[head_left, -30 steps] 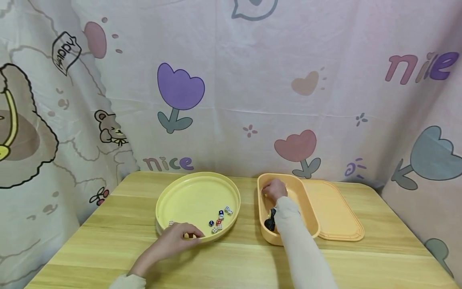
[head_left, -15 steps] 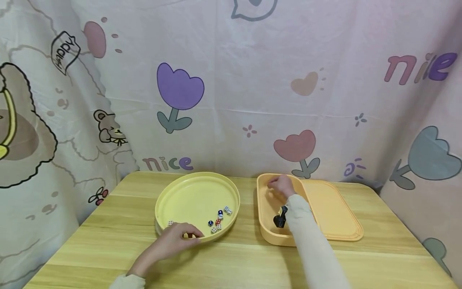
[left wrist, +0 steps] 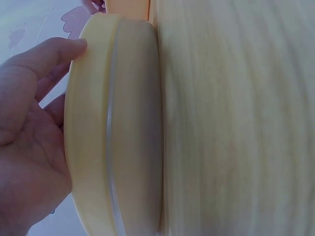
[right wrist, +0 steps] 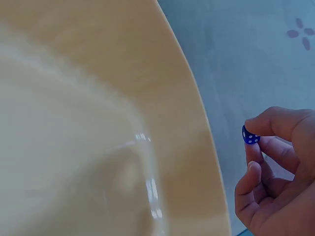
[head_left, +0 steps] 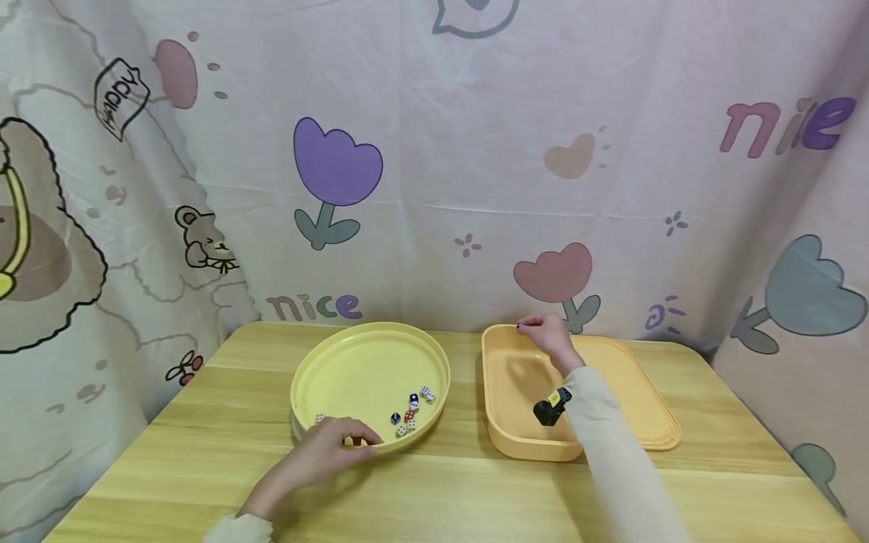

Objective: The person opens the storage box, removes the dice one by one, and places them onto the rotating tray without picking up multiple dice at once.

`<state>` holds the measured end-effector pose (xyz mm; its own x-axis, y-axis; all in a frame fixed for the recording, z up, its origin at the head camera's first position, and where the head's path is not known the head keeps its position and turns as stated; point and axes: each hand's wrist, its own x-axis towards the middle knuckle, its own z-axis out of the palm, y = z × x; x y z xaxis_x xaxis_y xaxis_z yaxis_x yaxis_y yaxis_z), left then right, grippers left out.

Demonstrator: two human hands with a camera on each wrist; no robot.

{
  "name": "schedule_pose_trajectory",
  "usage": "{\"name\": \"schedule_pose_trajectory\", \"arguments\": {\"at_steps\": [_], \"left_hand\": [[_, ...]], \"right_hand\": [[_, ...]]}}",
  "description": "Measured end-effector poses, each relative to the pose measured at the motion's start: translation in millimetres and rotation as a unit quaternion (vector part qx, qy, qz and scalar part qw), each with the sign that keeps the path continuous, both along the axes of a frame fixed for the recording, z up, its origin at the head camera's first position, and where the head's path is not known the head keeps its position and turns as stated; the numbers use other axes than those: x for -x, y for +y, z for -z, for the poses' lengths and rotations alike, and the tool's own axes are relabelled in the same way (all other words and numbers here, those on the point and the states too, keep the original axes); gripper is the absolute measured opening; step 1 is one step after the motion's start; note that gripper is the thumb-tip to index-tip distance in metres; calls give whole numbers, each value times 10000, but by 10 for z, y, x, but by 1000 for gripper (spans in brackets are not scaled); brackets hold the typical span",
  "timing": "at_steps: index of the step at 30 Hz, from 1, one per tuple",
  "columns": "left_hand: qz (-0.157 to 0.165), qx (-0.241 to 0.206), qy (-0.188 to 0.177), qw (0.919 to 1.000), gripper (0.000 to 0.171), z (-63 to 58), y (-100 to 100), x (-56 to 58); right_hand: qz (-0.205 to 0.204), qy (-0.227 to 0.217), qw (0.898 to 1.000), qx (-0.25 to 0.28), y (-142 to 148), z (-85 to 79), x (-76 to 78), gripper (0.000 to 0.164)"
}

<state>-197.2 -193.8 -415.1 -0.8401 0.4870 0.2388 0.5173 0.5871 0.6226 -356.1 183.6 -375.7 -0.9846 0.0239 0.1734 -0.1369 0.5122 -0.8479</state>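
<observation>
My left hand (head_left: 334, 446) grips the near rim of a round yellow tray (head_left: 370, 373). In the left wrist view the thumb presses the tray's outer wall while the fingers go over the rim, partly hidden. Between thumb and fingertips my right hand (head_left: 550, 335) pinches a blue die (right wrist: 250, 136) with white dots, raised at the far rim of an orange box (head_left: 532, 450). Inside the tray, toward the near right, lie several dice, among them a red die (head_left: 409, 416) and a dark blue die (head_left: 396, 418). A white die (head_left: 320, 418) lies near the left hand.
A flat orange lid (head_left: 641, 403) lies on the wooden table (head_left: 434, 501) to the right of the box. A printed curtain (head_left: 434, 151) hangs right behind the table. The black wrist camera (head_left: 551, 407) on the right sleeve overlaps the box.
My right hand has risen from inside the orange box to its far rim, moving up and right, and a die now shows in its fingers. My left hand stays on the tray.
</observation>
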Motion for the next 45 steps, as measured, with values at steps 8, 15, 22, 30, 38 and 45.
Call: {"name": "schedule_pose_trajectory", "arguments": {"at_steps": [8,15,22,30,38,45], "left_hand": [[11,46,30,10000,10,-3,17,15],[16,51,-24,10000,11,-2,39,17],[8,52,36,10000,11,-5,55,13],[27,44,34,10000,11,8,52,18],[48,-24,104,9999,10,9,37,21],[60,-62,95,9999,10,15,22,18]], "right_hand": [[-79,301,9995,77,52,-117,-212,21],[-146,905,9957,-153,-82,-191,-470,15],[-409,1041,9937,-47,-262,-179,-692,12],[-771,1030,9916,-124,-500,-39,-798,9],[-1150,959,9887,-45,-734,55,-842,10],[-1454,824,9858,-154,-933,59,-932,10]]}}
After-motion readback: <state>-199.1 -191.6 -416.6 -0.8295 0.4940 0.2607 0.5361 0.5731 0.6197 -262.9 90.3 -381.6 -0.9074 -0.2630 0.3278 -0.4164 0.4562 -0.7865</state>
